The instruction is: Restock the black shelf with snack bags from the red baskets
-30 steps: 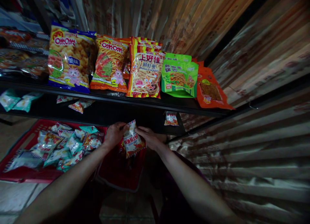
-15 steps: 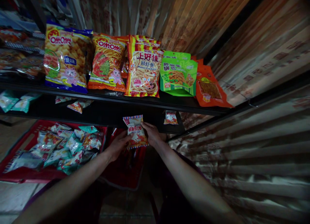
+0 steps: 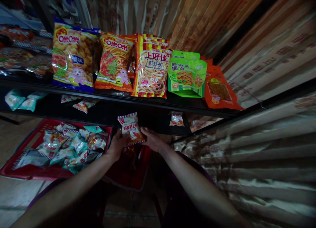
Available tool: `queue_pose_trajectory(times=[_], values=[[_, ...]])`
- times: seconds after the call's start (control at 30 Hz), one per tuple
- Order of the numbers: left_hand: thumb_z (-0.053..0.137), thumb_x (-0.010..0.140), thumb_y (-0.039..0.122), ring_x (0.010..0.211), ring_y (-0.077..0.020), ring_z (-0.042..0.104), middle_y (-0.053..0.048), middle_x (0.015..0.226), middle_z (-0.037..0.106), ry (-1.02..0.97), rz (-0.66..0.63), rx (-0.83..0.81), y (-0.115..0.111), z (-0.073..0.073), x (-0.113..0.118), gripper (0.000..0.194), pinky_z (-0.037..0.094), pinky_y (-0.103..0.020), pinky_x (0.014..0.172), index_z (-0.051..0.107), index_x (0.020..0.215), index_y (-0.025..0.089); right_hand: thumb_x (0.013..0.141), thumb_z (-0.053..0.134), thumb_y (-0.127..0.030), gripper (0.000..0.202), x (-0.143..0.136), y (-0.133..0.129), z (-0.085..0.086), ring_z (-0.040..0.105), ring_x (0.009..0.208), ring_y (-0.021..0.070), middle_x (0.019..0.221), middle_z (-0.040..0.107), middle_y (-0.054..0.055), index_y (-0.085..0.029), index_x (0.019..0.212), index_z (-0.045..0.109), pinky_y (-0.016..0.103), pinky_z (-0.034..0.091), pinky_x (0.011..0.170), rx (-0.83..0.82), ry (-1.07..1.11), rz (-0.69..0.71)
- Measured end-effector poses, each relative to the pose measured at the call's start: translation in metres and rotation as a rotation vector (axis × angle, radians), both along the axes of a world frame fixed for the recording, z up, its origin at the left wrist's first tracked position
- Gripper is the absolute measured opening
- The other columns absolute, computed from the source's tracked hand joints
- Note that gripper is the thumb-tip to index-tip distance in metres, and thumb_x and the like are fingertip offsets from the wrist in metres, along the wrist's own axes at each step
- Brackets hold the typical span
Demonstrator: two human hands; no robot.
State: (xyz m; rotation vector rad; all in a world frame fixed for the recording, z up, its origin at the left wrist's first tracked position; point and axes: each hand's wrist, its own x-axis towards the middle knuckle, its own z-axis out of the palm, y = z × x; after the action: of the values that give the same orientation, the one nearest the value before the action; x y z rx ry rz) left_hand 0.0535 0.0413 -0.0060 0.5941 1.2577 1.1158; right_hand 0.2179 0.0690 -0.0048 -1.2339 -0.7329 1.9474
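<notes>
A small snack bag (image 3: 131, 126) with a striped edge is held up in front of the lower shelf (image 3: 153, 119). My left hand (image 3: 118, 144) grips its left lower side, thumb across the front. At its right side, my right hand (image 3: 153, 139) touches the edge with its fingertips; the fingers are bent round it and partly hidden. Below the bag lies a dark red basket (image 3: 141, 175) whose contents are hard to make out. To the left, a red basket (image 3: 14, 167) holds several similar small bags (image 3: 79, 144) in white, orange and teal.
Larger snack bags (image 3: 151, 70) line the upper shelf (image 3: 118, 95). On the lower shelf, one small bag (image 3: 176, 119) stands at the right and several others (image 3: 85, 105) lie at the left. A pleated curtain (image 3: 247, 175) hangs close on the right.
The small snack bag has moved a little left and up, in both hands, and tilts more to the left. The shelves have shifted slightly right in view.
</notes>
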Motion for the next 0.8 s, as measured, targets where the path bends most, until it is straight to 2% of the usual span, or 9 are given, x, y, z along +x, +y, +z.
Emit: queue_pose_trajectory(times=[0.1, 0.3, 0.57, 0.8], values=[[0.072, 0.066, 0.034, 0.076, -0.0149, 0.064, -0.004, 0.085, 0.069, -0.066, 0.070, -0.032, 0.005, -0.003, -0.006, 0.033, 0.050, -0.029, 0.076, 0.061, 0.091, 0.015, 0.061, 0.081, -0.035, 0.043, 0.000, -0.007, -0.006, 0.067, 0.083, 0.0167, 0.094, 0.070, 0.003, -0.021, 0.097, 0.062, 0.032, 0.055, 0.074, -0.046, 0.044, 0.069], [0.067, 0.072, 0.021, 0.067, -0.0153, 0.065, -0.003, 0.077, 0.069, -0.214, 0.063, -0.157, 0.006, 0.001, -0.007, 0.018, 0.053, -0.030, 0.068, 0.059, 0.087, 0.016, 0.064, 0.079, -0.029, 0.028, -0.001, -0.009, -0.021, 0.067, 0.068, 0.0114, 0.080, 0.071, 0.002, -0.017, 0.086, 0.066, 0.021, 0.054, 0.063, -0.047, -0.005, -0.049], [0.057, 0.079, 0.010, 0.070, -0.0151, 0.067, -0.004, 0.075, 0.069, -0.304, 0.079, -0.207, 0.012, 0.011, -0.003, 0.010, 0.055, -0.029, 0.072, 0.059, 0.088, 0.015, 0.060, 0.080, -0.029, 0.024, -0.002, -0.004, -0.014, 0.061, 0.054, 0.0078, 0.066, 0.067, 0.000, -0.016, 0.076, 0.068, 0.016, 0.047, 0.049, -0.005, -0.134, -0.127], [0.063, 0.078, 0.019, 0.082, -0.0189, 0.068, -0.005, 0.087, 0.071, -0.297, 0.038, -0.187, 0.011, 0.013, -0.003, 0.013, 0.054, -0.032, 0.077, 0.060, 0.091, 0.018, 0.056, 0.081, -0.030, 0.027, -0.003, -0.002, -0.011, 0.057, 0.051, 0.0079, 0.059, 0.063, -0.001, -0.016, 0.073, 0.067, 0.018, 0.044, 0.048, 0.021, -0.138, -0.174]])
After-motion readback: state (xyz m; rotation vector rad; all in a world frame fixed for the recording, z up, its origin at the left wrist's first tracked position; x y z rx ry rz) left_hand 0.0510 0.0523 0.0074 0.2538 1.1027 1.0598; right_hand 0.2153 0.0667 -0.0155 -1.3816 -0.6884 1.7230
